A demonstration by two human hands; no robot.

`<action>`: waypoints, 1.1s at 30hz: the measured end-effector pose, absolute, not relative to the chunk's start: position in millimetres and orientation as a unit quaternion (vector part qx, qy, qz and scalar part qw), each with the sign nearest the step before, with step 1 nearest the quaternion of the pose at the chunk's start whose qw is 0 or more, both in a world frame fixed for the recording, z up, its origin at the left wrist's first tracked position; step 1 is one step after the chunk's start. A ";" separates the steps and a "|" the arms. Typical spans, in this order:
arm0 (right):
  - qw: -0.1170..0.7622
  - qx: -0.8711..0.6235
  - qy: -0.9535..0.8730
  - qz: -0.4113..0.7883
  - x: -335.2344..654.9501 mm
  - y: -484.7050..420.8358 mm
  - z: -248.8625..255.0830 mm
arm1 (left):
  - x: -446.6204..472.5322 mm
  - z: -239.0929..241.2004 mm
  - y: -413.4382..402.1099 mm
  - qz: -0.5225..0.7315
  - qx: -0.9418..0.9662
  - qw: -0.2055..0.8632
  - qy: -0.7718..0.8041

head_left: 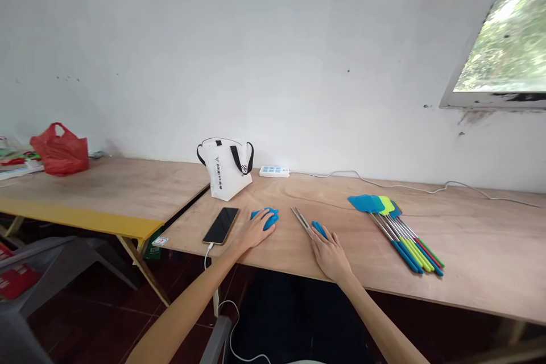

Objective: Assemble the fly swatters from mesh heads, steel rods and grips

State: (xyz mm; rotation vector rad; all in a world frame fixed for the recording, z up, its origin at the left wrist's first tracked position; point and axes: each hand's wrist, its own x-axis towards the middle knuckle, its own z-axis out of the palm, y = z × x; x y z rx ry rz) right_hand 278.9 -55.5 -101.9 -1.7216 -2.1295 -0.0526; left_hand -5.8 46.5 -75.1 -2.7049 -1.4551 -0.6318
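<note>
My left hand (256, 231) lies on a small blue piece (271, 217) of plastic-looking material, its fingers spread across it. Much of that piece is covered, so its kind is unclear. To the right, my right hand (333, 255) rests flat with fingers stretched over blue handles (319, 230). Thin metal rods (301, 219) stick out beside this hand, pointing up and left; how they join the handles is hidden. Further right lies a fanned group of fly swatters (398, 233), with blue and yellow-green heads, metal shafts and coloured grips.
Left of my left hand lies a phone (222, 226) with a white charging cable (209, 250). Behind it stands a white tote bag (228, 173), beside a power strip (274, 171) along the wall. A red plastic bag (62, 151) sits on the neighbouring table (128, 182).
</note>
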 end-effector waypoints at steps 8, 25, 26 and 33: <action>0.198 -0.596 -0.778 -0.016 287.1 -59.0 -103.6 | -9.3 -63.3 18.6 -0.228 -0.880 0.041 -0.415; 0.241 -0.523 -0.812 0.088 339.3 -63.7 -95.4 | -17.4 -51.6 32.8 -0.142 -0.913 0.024 -0.382; 0.239 -0.521 -0.815 0.086 339.2 -63.4 -94.3 | -15.8 -51.0 34.9 -0.139 -0.914 0.018 -0.381; 0.238 -0.492 -0.835 0.062 333.3 -51.3 -81.2 | -3.4 -61.3 52.1 -0.158 -0.893 0.012 -0.421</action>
